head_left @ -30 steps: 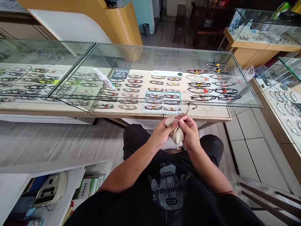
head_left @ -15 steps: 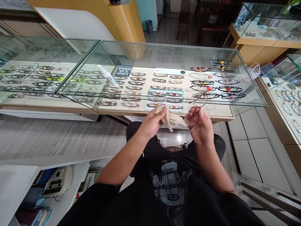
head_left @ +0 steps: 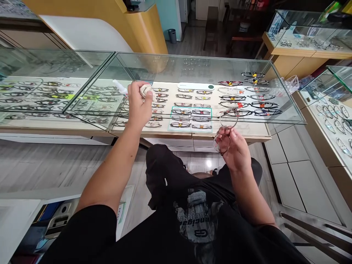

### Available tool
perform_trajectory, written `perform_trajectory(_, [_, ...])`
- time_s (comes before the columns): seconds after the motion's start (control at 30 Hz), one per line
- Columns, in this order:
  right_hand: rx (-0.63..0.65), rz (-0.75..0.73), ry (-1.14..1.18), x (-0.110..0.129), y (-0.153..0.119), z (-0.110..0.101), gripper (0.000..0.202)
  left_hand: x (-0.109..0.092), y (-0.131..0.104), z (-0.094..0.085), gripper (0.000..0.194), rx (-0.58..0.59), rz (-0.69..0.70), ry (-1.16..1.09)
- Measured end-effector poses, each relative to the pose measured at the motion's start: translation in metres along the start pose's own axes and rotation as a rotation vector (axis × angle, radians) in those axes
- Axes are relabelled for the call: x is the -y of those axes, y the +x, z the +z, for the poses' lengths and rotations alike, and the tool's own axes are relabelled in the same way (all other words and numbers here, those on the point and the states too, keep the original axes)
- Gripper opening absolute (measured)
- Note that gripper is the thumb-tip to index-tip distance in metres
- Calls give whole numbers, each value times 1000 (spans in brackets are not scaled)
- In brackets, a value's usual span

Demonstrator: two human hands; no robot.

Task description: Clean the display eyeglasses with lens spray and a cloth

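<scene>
My left hand (head_left: 140, 104) is closed around a bunched beige cloth (head_left: 147, 91), above the glass top of the display case. Just left of its fingers a white bottle (head_left: 118, 87) lies on the glass, its lower end partly hidden by the hand. Near the case's front edge, my right hand (head_left: 235, 148) pinches a pair of round, thin-rimmed glasses (head_left: 228, 119) around the bridge. One rim points up and away; the other hangs near the fingers, with the case front behind them.
Beneath the glass of the display case (head_left: 192, 136), several rows of spectacle frames (head_left: 232, 98) lie on a pale base. More cases stand at the right, one holding glasses (head_left: 331, 110). A white shelf unit (head_left: 19, 216) is at the lower left, and a bin (head_left: 172, 36) stands beyond the counter.
My left hand has moved left and forward with the cloth, away from the glasses to beside the bottle. The right hand still holds the glasses in nearly the same place.
</scene>
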State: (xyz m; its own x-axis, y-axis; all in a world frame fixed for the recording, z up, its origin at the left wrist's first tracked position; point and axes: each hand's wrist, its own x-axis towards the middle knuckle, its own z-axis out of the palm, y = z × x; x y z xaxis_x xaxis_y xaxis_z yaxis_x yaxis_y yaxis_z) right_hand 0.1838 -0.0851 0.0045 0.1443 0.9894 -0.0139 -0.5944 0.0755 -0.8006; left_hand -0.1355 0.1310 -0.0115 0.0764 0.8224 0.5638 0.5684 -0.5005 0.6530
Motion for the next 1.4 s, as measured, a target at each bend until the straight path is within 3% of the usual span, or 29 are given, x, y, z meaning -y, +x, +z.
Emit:
perform_trajectory(0.1, [-2,-10,-32,0,-1,0,29,9,-8,8,37,-46,-33,153])
perform_trajectory(0.27, [-16,-17,-75,2,-4,-1,30,37,-14,17,34,203,-116,241])
perform_trajectory(0.37, [-15,12,-116,7,-4,-1,28,37,-16,16,44,279,-116,274])
perform_trajectory(0.43, [9,49,-159,10,-2,-2,27,17,-21,13,57,236,-55,244])
perform_trajectory(0.5, [68,104,-199,14,2,-3,25,-18,-30,10,65,212,36,166])
perform_trajectory(0.6, [171,175,-235,16,9,-7,21,-78,-52,6,74,309,119,-20])
perform_trajectory(0.7, [264,262,-276,17,15,-9,16,-119,-75,4,96,441,184,-151])
perform_trajectory(0.8, [359,337,-316,16,18,-10,13,-134,-91,6,86,507,222,-237])
perform_trajectory(0.93, [440,385,-359,15,19,-10,12,-135,-101,10,55,466,240,-297])
perform_trajectory(1.07, [445,364,-406,19,16,-9,20,-134,-106,11,51,415,279,-309])
perform_trajectory(1.13, [429,299,-475,25,13,-10,26,-133,-108,10,52,361,304,-292])
perform_trajectory(1.2, [374,131,-553,33,8,-10,29,-133,-108,8,52,287,328,-235])
perform_trajectory(1.3, [230,-281,-694,50,1,-8,27,-133,-99,-1,54,135,385,-127])
perform_trajectory(1.4, [141,-662,-954,72,0,4,48,-140,-74,-16,60,-25,471,-31])
